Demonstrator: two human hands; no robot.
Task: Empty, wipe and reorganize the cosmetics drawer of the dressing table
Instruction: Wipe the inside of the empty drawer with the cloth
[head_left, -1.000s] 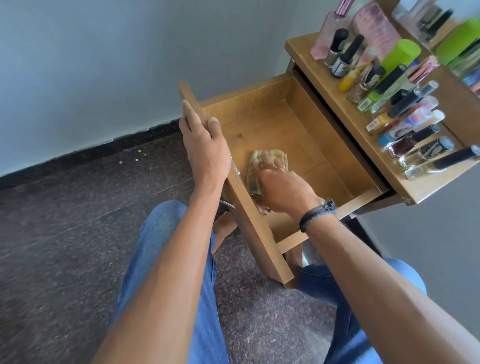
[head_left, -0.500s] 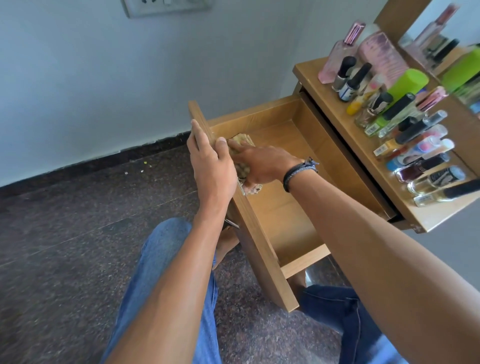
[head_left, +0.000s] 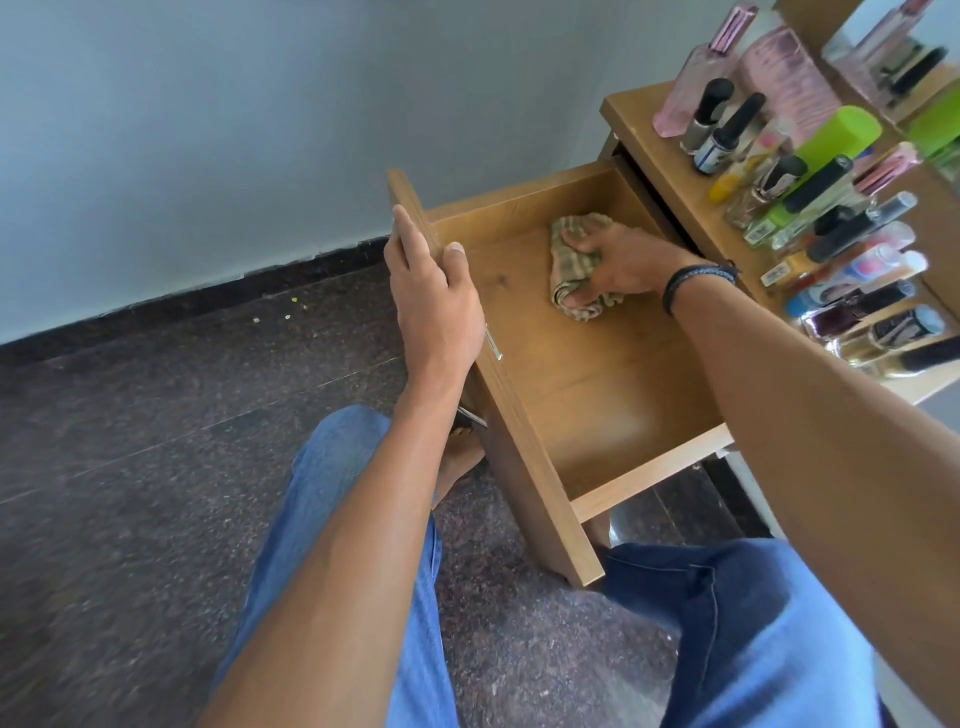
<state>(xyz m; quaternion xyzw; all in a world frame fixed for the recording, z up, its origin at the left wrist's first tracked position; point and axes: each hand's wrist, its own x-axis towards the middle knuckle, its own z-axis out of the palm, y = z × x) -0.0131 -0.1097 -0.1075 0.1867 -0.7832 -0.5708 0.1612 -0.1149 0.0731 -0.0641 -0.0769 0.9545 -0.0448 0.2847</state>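
The wooden drawer (head_left: 613, 395) of the dressing table stands pulled out, with nothing inside but a cloth. My left hand (head_left: 436, 301) grips the top edge of the drawer front (head_left: 524, 457), thumb inside. My right hand (head_left: 618, 262) presses a crumpled striped green-beige cloth (head_left: 569, 247) onto the drawer floor near the far side wall. Several cosmetics, among them nail polish bottles (head_left: 727, 132), a green tube (head_left: 836, 137) and perfume bottles (head_left: 701, 73), stand and lie on the table top (head_left: 649, 135).
A grey wall and dark skirting run behind the drawer. The floor (head_left: 156, 467) is dark speckled stone with a few small crumbs. My knees in blue jeans sit on either side of the drawer front. A mirror edge shows at the top right.
My right hand with the cloth has slid from the near-left corner by my left hand toward the back of the drawer floor. My left hand has kept its hold on the drawer front.
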